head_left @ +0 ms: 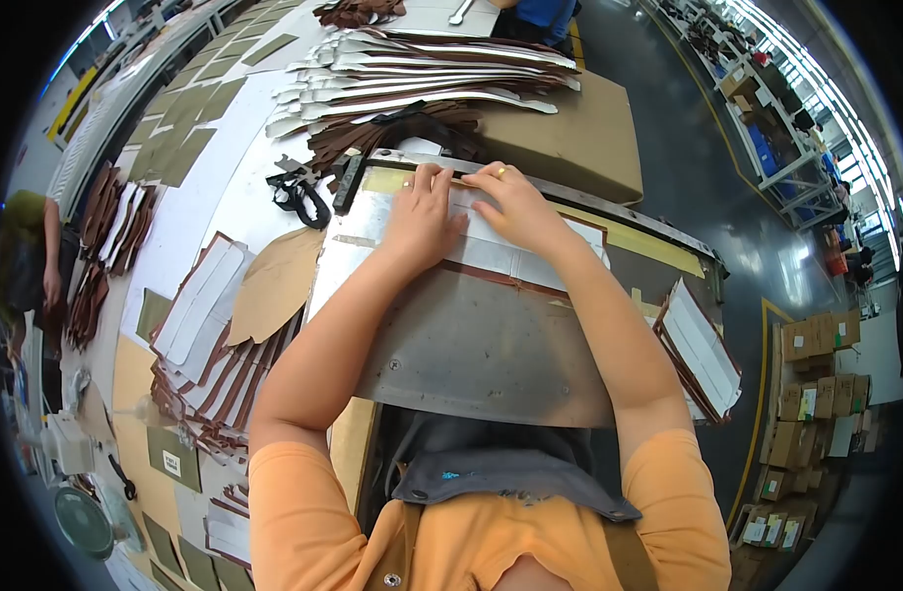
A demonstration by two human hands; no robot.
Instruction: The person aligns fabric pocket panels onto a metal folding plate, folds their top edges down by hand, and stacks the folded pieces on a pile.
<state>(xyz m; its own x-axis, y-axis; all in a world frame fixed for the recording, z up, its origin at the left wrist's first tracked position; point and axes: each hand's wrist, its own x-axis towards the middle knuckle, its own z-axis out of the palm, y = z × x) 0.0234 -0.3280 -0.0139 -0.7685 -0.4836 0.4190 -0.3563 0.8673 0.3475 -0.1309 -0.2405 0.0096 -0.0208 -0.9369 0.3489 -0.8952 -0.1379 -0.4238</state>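
A long white-backed panel with brown edges (510, 260) lies across a grey metal work plate (471, 345). My left hand (424, 219) is at the panel's far edge, fingers bent and close together over it. Beside it, my right hand (518, 207) has its fingers curled on the same edge, with the thumb stretched toward the left hand. The fingertips of both hands partly hide the edge they grip. Behind the fingers runs a metal bar (609, 205) with a yellow strip in front of it.
Stacked white-and-brown panels (200, 315) lie at the left under a brown card (279, 281); more panels (698, 350) stand at the right. Long strips (422, 74) lie near a cardboard box (579, 138). Black straps (299, 197) lie beside the plate. Another person's arm (52, 251) shows far left.
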